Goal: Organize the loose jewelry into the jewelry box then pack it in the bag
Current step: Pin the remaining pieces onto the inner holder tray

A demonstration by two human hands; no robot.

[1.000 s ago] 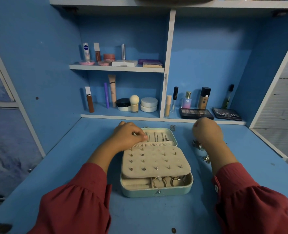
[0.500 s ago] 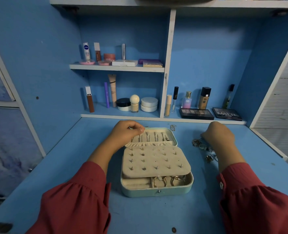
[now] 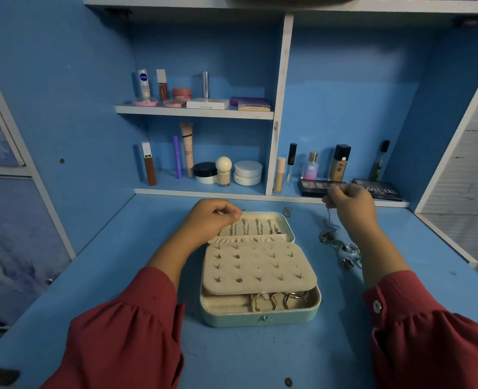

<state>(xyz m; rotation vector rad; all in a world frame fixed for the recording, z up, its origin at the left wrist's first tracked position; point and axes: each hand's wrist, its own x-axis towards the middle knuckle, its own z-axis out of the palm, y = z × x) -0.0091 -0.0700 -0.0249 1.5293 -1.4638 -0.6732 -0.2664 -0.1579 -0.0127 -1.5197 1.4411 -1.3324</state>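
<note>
A mint jewelry box lies open on the blue desk, its lid flat behind it with several chains hung inside. A cream earring panel studded with earrings covers most of the base; gold rings show in the front slot. My left hand rests curled at the lid's far left corner, its fingertips pinched together there. My right hand is raised to the right of the box and pinches a thin chain that hangs to a pile of loose rings and chains on the desk.
A small ring lies behind the lid. Cosmetics bottles, jars and two eyeshadow palettes stand on the low shelf along the back. A higher shelf holds more cosmetics. Blue side walls close the desk in; no bag is in view.
My right hand has risen from the loose pile, lifting a thin chain. My left hand has stayed at the lid's left corner.
</note>
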